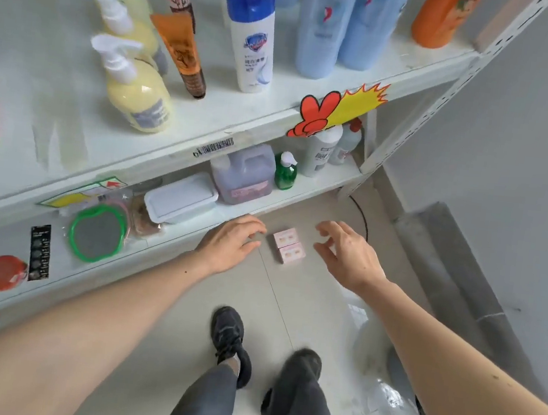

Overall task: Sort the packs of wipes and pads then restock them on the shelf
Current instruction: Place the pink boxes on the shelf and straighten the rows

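Two small pink packs (289, 245) lie on the floor (304, 314) between both reaching hands.

The packs touch side by side, their long axes running from about ten o'clock to four o'clock, printed faces up; the print is too small to read. The left hand (231, 245) is at nine o'clock of them, fingers (256, 231) loosely spread and holding nothing, tips just beside the nearer pack. The right hand (351, 256) is at three o'clock, fingers relaxed, apart from the packs. The white shelf (182, 154) stands at eleven o'clock, its lower goods partly hidden.
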`<act>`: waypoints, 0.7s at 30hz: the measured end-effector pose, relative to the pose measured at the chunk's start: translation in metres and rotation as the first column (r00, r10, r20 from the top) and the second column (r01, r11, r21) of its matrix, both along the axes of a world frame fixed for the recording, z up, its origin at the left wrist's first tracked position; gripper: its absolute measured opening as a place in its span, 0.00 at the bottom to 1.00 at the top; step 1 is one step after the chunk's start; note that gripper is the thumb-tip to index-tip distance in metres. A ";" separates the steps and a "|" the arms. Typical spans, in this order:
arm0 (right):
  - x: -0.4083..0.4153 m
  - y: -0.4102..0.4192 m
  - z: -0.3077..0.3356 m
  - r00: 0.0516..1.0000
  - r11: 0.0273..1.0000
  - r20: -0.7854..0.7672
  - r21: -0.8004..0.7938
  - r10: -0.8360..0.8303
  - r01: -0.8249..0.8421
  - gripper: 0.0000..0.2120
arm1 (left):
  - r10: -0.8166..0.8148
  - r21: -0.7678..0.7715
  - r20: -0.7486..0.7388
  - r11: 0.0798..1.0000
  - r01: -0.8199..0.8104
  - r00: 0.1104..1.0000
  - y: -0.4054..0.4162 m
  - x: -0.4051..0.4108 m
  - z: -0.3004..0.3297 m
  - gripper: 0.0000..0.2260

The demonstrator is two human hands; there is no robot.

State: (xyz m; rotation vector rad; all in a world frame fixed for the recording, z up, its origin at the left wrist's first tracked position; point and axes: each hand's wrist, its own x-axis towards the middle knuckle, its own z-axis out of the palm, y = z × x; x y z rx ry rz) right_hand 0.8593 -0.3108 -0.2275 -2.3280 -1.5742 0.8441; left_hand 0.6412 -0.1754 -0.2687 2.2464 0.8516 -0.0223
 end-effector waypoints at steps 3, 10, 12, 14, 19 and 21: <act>0.016 0.000 -0.046 1.000 0.999 -0.020 -0.033 0.008 -0.009 0.14 | 0.003 -0.007 -0.044 1.000 -0.003 0.999 -0.003 0.016 -0.042 0.11; 0.055 -0.012 -0.174 0.993 0.980 -0.044 -0.166 0.105 -0.111 0.16 | 0.073 -0.030 -0.169 0.996 -0.079 0.983 -0.030 0.051 -0.159 0.13; 0.063 -0.013 -0.214 0.987 0.969 -0.035 -0.186 0.160 -0.164 0.16 | 0.082 -0.031 -0.202 0.995 -0.090 0.976 -0.036 0.060 -0.198 0.15; 0.070 -0.011 -0.257 0.971 0.948 -0.012 -0.213 0.239 -0.236 0.17 | 0.073 -0.025 -0.240 0.996 -0.082 0.968 -0.040 0.067 -0.240 0.16; 0.081 0.001 -0.371 0.912 0.889 0.046 -0.248 0.408 -0.385 0.20 | 0.036 0.001 -0.312 0.999 -0.038 0.949 -0.034 0.084 -0.348 0.19; 0.082 0.007 -0.412 0.865 0.846 0.065 -0.259 0.497 -0.466 0.22 | 0.054 0.022 -0.308 0.999 -0.049 0.950 -0.028 0.094 -0.386 0.19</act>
